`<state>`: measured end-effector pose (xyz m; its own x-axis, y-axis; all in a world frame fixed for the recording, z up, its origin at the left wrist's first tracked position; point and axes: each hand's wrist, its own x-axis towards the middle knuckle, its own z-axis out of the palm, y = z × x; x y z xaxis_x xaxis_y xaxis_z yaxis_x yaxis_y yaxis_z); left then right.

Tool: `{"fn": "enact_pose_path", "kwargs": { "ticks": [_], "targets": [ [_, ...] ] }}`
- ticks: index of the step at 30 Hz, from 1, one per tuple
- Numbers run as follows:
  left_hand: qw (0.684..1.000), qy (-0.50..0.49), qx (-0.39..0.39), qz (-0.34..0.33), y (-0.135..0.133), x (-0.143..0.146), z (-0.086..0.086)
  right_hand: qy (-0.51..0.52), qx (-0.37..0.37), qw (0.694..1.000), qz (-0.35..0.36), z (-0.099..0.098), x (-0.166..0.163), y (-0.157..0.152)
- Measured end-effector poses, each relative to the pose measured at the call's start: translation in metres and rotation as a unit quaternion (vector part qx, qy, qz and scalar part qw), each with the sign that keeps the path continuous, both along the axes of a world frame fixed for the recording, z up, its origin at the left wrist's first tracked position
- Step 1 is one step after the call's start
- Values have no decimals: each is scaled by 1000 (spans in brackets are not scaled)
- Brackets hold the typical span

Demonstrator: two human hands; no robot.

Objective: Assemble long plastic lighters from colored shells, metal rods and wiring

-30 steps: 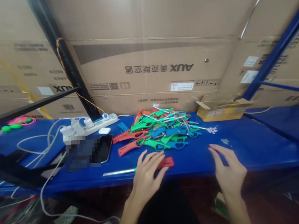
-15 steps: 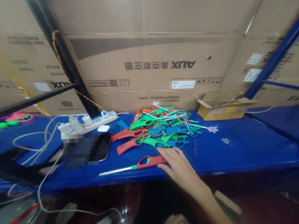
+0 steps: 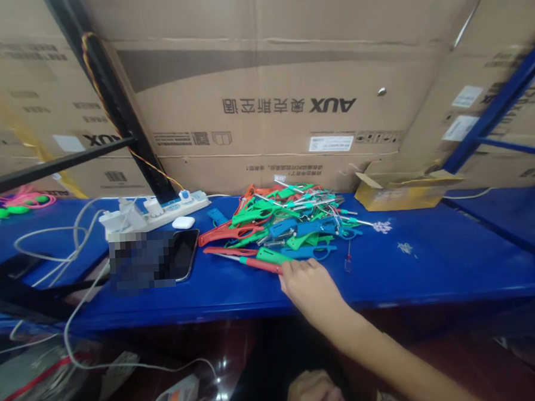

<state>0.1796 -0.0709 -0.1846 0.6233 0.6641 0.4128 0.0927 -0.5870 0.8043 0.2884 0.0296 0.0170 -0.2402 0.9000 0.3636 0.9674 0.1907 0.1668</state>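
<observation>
My right hand (image 3: 305, 285) rests on the front of the blue shelf (image 3: 432, 263), fingers closed round the handle end of a long red lighter (image 3: 253, 263). The lighter's metal nozzle points left and away, along the near edge of a pile of red, green and blue long lighters (image 3: 291, 223). My left hand (image 3: 311, 392) is low at the bottom edge, below the shelf, with its fingers curled; what is in it, if anything, is hidden.
A phone (image 3: 185, 252), a white earbud case (image 3: 183, 223) and a power strip (image 3: 160, 209) with cables lie left of the pile. A small red screwdriver (image 3: 348, 262) and an open yellow carton (image 3: 401, 193) are to the right. Large cardboard boxes (image 3: 266, 105) wall the back.
My left hand left the shelf and dropped below it. My right hand crossed to the red lighter, closed on its handle and swung it from the front edge up against the pile.
</observation>
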Motion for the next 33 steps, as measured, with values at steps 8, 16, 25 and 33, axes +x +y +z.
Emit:
{"fn": "enact_pose_path", "kwargs": {
  "ticks": [8, 16, 25, 33],
  "targets": [
    [999, -49, 11, 8, 4, 4, -8, 262, 60, 962, -56, -7, 30, -38],
    [991, -108, 43, 61, 7, -14, 49, 445, 61, 876, -174, -5, 46, -31],
    [960, 103, 206, 158, 119, -70, 171, 347, 82, 893, -274, -11, 56, -18],
    [933, 263, 206, 132, 178, -67, 164, 346, 92, 892, -277, -13, 57, -17]
  ]
}}
